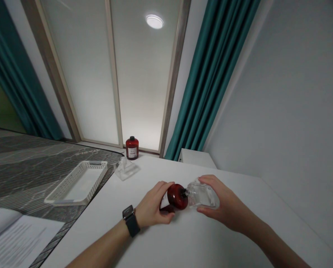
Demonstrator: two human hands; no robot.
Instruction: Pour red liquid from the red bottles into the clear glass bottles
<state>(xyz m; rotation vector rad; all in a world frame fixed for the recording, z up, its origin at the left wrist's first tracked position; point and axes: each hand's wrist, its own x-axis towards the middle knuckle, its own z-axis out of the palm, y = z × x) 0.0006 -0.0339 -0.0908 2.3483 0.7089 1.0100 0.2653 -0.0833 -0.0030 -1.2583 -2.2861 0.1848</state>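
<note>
My left hand (155,204), with a dark watch on its wrist, is wrapped round a reddish-brown bottle (178,196) that has a white label. The bottle lies tipped over to the right, its neck at the mouth of a clear container (202,195). That container is gripped between the thumb and fingers of my right hand (222,199) and tilts toward the bottle. Both are held over the white table (166,242). Whether any liquid passes between them I cannot make out.
At the table's far edge stands another reddish-brown bottle (132,148) with a black cap. A clear plastic packet of tissues (125,169) lies near it. To the left are a white perforated basket (79,184) and an open book (23,234). A white cabinet (198,158) stands behind.
</note>
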